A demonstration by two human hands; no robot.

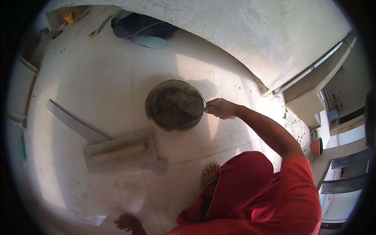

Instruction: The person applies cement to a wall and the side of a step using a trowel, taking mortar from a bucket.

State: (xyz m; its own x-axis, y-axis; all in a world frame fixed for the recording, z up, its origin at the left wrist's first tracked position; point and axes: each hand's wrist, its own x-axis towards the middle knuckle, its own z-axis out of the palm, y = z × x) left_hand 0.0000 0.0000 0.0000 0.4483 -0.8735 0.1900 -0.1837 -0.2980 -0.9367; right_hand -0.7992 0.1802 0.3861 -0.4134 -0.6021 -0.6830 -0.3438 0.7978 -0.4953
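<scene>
Where the right fingers close: from my distant seat I see the right hand [222, 109] grasping what looks like the handle of a trowel [192, 105], right at the rim of the round pan [149, 112].
Trowel place: just left of those fingers, inside the pan, its blade so coated with grey mortar [162, 107] that I can barely part the two.
Trowel direction: the blade seems to point away from the fingers, leftward and slightly forward; its long axis, as I read it, follows that same slant.
Left fingers: the left hand [127, 222] is blurred, but I make out loosely spread fingers with nothing in them, well apart from the pan.
Mortar work: I judge the step in hand to be scooping or turning the mix.
Next move: to my mind it calls for a firm wrist, the loaded blade level, and a lift that clears the rim.
Float: the broad float [118, 153] with the wooden handle lies left of the right fingers, nearer the body, and forward of the left fingers.
Straightedge: farther left, a long straightedge [76, 123] slants toward the float.
</scene>
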